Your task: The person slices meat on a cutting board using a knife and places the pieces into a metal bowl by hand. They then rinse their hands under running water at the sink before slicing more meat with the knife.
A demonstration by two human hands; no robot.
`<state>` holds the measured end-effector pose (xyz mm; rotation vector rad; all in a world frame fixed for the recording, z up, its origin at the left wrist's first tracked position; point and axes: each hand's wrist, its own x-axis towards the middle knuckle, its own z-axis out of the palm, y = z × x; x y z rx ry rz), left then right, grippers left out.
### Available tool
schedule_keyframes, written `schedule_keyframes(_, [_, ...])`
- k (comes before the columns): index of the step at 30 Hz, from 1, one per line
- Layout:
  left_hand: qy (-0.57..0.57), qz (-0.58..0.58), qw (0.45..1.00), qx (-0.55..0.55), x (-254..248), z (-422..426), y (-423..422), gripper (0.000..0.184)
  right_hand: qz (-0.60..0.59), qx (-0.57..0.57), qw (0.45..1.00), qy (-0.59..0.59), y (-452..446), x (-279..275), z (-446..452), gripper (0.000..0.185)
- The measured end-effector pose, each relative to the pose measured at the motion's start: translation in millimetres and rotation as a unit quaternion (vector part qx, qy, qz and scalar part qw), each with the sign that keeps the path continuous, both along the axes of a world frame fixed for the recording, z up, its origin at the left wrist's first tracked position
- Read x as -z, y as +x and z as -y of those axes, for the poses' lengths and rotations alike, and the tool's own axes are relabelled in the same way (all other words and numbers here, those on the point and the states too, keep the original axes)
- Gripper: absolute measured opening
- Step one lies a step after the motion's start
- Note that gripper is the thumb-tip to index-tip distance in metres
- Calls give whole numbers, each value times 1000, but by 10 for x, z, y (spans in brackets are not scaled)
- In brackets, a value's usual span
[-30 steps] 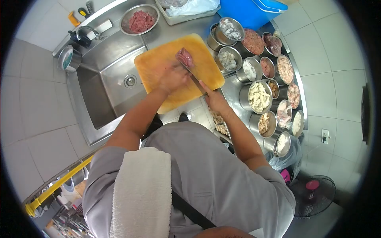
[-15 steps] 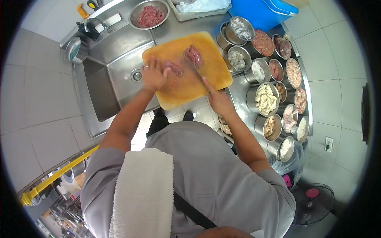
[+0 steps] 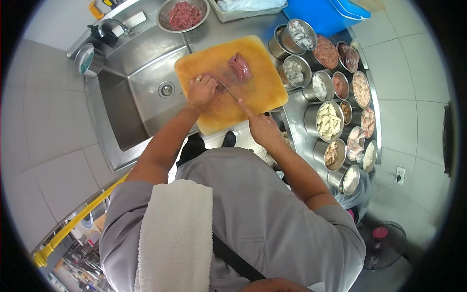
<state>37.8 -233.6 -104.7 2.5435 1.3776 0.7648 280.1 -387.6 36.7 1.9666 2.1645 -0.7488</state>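
My right hand (image 3: 263, 127) is wrapped round the handle of a knife (image 3: 228, 89), whose blade points up and left across the yellow cutting board (image 3: 262, 92). Beside the blade, my left hand (image 3: 202, 91) is curled down on a small piece of meat (image 3: 220, 87), mostly hidden by the fingers. A larger piece of red meat (image 3: 240, 67) lies on the board just above and right of the knife. The board rests partly over the sink's right edge.
A steel sink (image 3: 131, 114) with a faucet (image 3: 115, 24) is at the left. A bowl of cut meat (image 3: 185, 16) stands behind the board. Several steel containers of food (image 3: 329, 121) fill the right counter, near a blue cooler (image 3: 326, 14).
My left hand has gone from lying spread at the board's left side to curled over the small piece. The knife has moved left, away from the larger meat to that piece.
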Motion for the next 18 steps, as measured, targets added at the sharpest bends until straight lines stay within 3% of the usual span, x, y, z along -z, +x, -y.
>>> schedule_keyframes(4, [17, 3, 1000, -11, -25, 36, 43, 11, -36, 17, 999, -13, -228, 418, -294, 96])
schedule_keyframes(6, [11, -5, 1000, -5, -35, 8, -3, 11, -34, 25, 998, 43, -396, 704, -519, 94])
schedule_keyframes(9, [15, -1, 1000, -6, 6, -54, -39, 10, -33, 24, 999, 6, -340, 461, -629, 91])
schedule_keyframes(13, [7, 38, 999, -15, -30, -18, -51, 9, -115, -10, 991, 65, 126, 879, -490, 88])
schedule_keyframes(18, [-26, 84, 996, 13, 77, -71, -76, 9, -64, 77, 992, 77, 232, 616, -311, 90])
